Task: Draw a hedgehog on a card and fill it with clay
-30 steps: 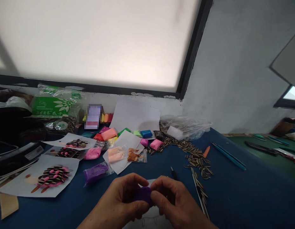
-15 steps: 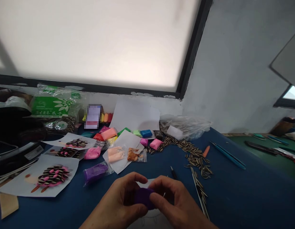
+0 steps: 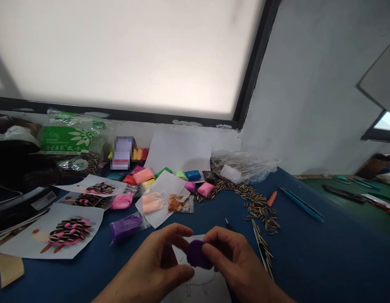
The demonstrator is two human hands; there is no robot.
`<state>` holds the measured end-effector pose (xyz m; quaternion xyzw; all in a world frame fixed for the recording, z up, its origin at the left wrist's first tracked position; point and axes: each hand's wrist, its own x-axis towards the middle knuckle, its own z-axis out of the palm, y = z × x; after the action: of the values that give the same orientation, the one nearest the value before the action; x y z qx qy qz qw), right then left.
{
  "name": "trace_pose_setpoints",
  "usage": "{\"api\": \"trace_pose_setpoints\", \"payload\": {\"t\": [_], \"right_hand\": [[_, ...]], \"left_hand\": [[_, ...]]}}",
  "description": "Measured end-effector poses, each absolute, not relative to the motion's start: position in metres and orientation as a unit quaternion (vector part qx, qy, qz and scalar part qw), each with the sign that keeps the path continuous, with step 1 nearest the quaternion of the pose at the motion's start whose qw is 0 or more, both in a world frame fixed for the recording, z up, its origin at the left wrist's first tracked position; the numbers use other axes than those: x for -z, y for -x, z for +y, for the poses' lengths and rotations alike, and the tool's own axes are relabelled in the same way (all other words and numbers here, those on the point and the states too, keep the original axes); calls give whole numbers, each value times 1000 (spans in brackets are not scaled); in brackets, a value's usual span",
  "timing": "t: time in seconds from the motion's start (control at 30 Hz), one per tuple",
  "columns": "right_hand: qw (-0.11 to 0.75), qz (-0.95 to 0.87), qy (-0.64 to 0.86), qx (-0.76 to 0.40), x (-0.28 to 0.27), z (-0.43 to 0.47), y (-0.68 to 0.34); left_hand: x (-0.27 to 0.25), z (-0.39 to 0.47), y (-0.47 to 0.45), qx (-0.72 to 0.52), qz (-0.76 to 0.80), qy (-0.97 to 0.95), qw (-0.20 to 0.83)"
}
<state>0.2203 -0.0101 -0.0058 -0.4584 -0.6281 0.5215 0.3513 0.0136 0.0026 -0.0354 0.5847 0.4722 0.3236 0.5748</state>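
Observation:
A flattened, roundish piece of purple clay [image 3: 198,254] is pinched between the thumb and fingers of my right hand [image 3: 237,261]. My left hand [image 3: 163,259] is just left of it, thumb and fingers apart in a C shape. Whether a left fingertip touches the clay's edge I cannot tell. Under both hands lies a white sheet of paper [image 3: 199,277] with a pencil outline and two short legs drawn on it. A bag of purple clay [image 3: 127,227] rests on the table to the left of the sheet.
Printed hedgehog pictures [image 3: 56,231] lie at left. Bagged colored clay [image 3: 152,202] is spread behind my hands. Sunflower seeds [image 3: 254,202] trail down the right, beside metal tweezers [image 3: 261,248], a dark pen [image 3: 228,224] and blue tweezers [image 3: 302,204]. A phone [image 3: 122,153] stands at the back.
My left hand has drawn a little left, away from the purple clay. The right hand now holds the clay tilted up, with its flat face showing and more of the drawing uncovered.

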Motion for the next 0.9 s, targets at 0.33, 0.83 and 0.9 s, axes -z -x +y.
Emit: {"api": "trace_pose_setpoints", "payload": {"t": [0.33, 0.83, 0.9], "right_hand": [[316, -668, 492, -460, 12, -3, -227], [294, -690, 442, -491, 22, -1, -221], [316, -699, 428, -477, 27, 0, -221]], "left_hand": [[28, 22, 3, -302, 526, -651, 456], [34, 9, 1, -302, 453, -609, 576], [37, 5, -5, -302, 419, -587, 623]]}}
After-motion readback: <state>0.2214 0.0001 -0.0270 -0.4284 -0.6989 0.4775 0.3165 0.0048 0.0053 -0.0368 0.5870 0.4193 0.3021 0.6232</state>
